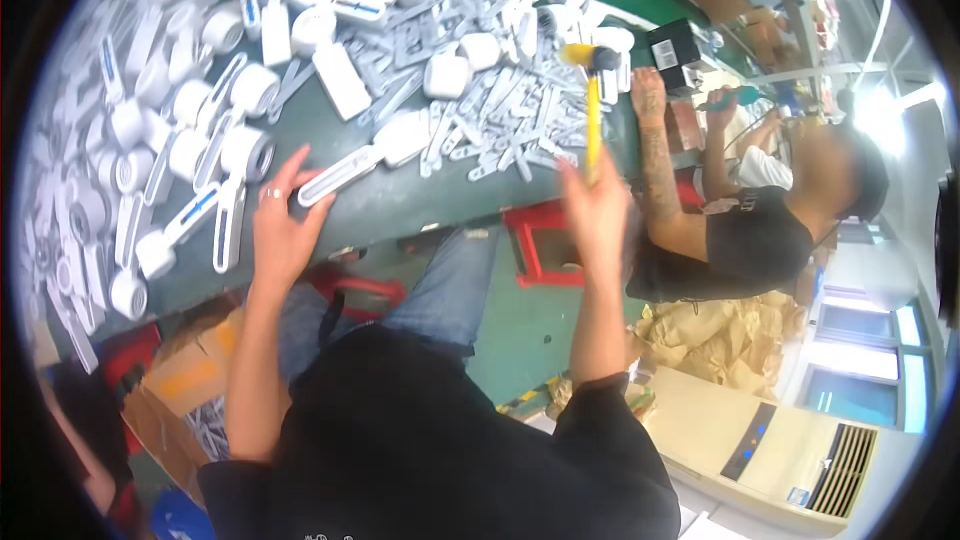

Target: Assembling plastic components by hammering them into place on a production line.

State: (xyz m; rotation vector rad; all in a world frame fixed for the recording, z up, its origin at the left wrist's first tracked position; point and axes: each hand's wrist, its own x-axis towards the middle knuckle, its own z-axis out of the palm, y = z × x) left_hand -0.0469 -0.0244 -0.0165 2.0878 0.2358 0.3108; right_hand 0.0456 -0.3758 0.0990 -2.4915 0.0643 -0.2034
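My left hand [284,228], with a ring on one finger, grips the end of a white plastic part with a long handle and wide head [345,173]. The part lies tilted over the table, its head pointing away to the right, beside the loose pieces. A mallet [593,120] with a yellow handle stands raised in my right hand [598,212], which is slightly blurred. Its black and yellow head is above the table's far right area. Flat grey strips [510,115] are heaped between the two hands, farther back.
Many white round-headed parts [190,155] cover the left of the green table [390,202]. A co-worker in black [745,245] sits at the right, an arm on the table. Red stools [530,245], an open cardboard box [190,370] and brown paper [715,340] stand around me.
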